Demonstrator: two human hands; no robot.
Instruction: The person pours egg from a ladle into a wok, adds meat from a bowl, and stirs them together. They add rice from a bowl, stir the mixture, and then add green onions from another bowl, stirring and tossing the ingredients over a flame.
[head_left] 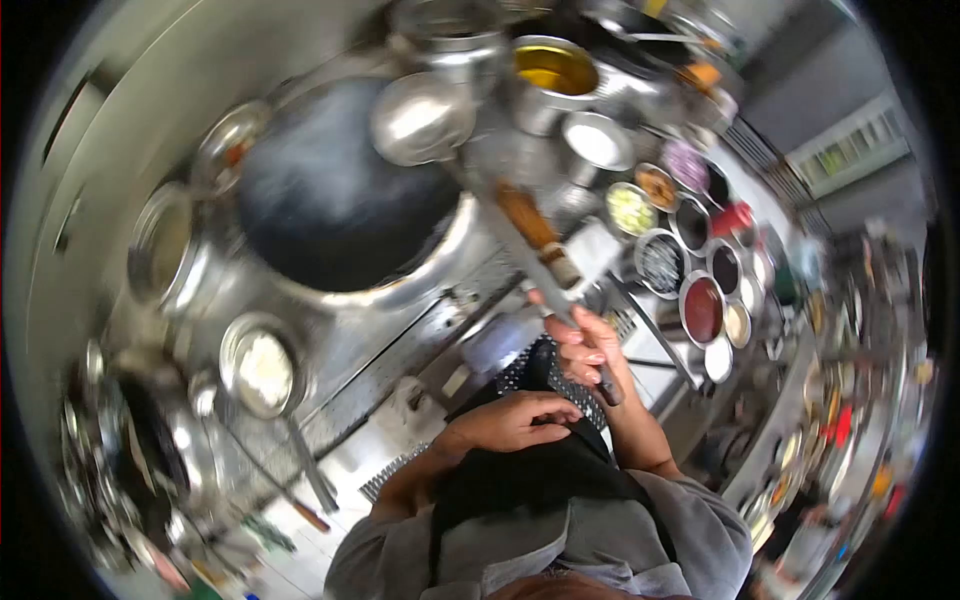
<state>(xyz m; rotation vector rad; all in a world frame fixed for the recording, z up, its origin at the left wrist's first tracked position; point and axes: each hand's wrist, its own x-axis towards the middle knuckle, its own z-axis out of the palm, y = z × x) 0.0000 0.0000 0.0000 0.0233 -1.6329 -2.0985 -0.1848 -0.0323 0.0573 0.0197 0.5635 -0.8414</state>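
A long-handled metal ladle (424,120) is tilted over the right edge of the dark wok (330,210). Its handle runs down to my right hand (590,350), whose fingers are closed round it. Whitish steam or haze covers part of the wok, so what is inside cannot be made out. In front of my apron (540,480), my left hand (520,420) is held low with thumb and fingers apart and nothing in it. Beside the ladle's handle lies a brown bamboo-like brush (528,225) with a pale end.
Right of the wok stand a pot of yellow oil (556,70) and several bowls, including red sauce (702,308) and chopped pale-green pieces (631,209). A strainer with white contents (265,370) rests at left. A steel counter edge (400,350) runs before me.
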